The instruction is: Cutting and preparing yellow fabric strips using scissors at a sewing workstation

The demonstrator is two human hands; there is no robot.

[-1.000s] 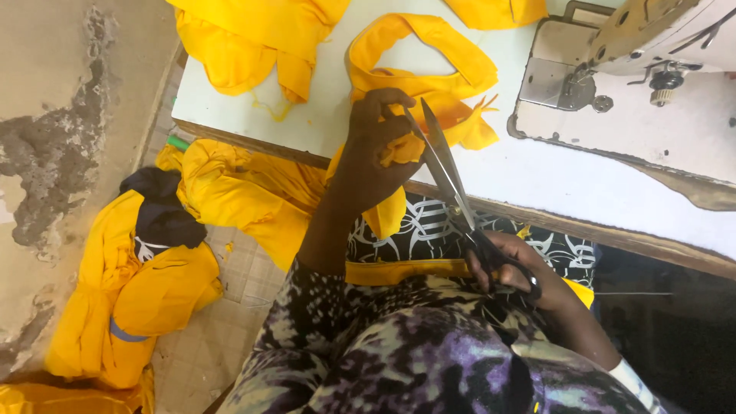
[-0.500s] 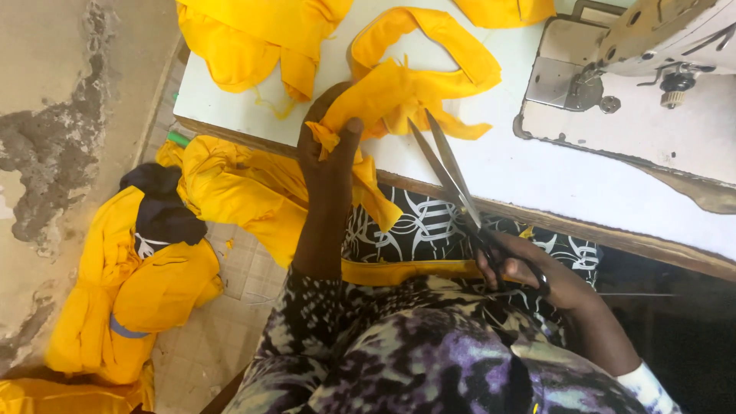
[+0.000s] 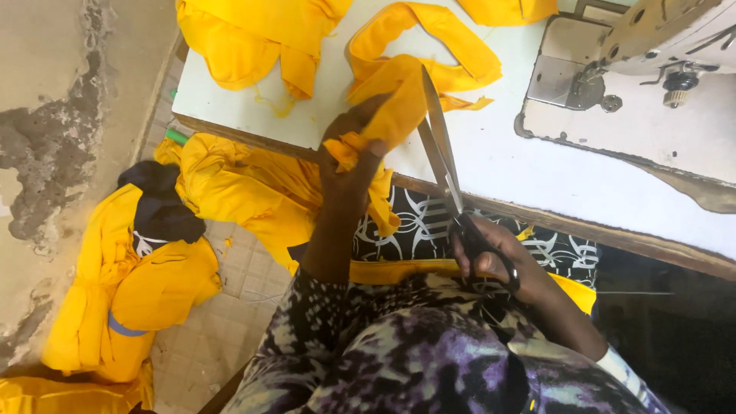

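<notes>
My left hand (image 3: 349,157) pinches a strip of yellow fabric (image 3: 414,73) and holds it up over the near edge of the white table (image 3: 491,161). The strip loops back across the tabletop. My right hand (image 3: 491,257) grips the black handles of long steel scissors (image 3: 438,142). The blades are parted and point up toward the fabric, right next to the piece I hold. A black-and-white patterned cloth (image 3: 418,222) lies on my lap under both hands.
A sewing machine (image 3: 652,61) stands at the table's right end. More yellow fabric (image 3: 253,38) lies at the table's far left. A heap of yellow cloth with a black piece (image 3: 146,261) sits on the tiled floor at left, beside a worn wall (image 3: 46,130).
My left hand has lifted the yellow strip higher and pulled it off the table edge. The scissors have swung upright, their blades now beside the fabric.
</notes>
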